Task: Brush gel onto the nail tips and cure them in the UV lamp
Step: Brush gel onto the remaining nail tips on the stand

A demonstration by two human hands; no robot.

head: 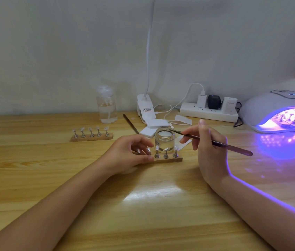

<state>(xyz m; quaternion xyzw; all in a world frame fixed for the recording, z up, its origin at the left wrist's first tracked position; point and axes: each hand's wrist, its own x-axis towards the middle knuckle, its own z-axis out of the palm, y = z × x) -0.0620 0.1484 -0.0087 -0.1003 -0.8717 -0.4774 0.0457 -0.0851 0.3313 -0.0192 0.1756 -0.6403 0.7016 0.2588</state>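
Brush [213, 142], pinched in right hand [210, 142], tip over gel jar [164, 140] for loading; left hand [130, 151] grips holder [166, 159] just before jar, steadying it.

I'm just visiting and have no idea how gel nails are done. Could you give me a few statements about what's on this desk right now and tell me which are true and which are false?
1. The right hand holds a brush whose tip is at the mouth of the glass jar. True.
2. The UV lamp is switched off. False: it glows violet, and a stand of nail tips sits inside.
3. The left hand rests at the near wooden stand. True.
4. The far wooden stand carries five nail tips. True.
5. The clear bottle lies on its side. False: it stands upright by the wall.
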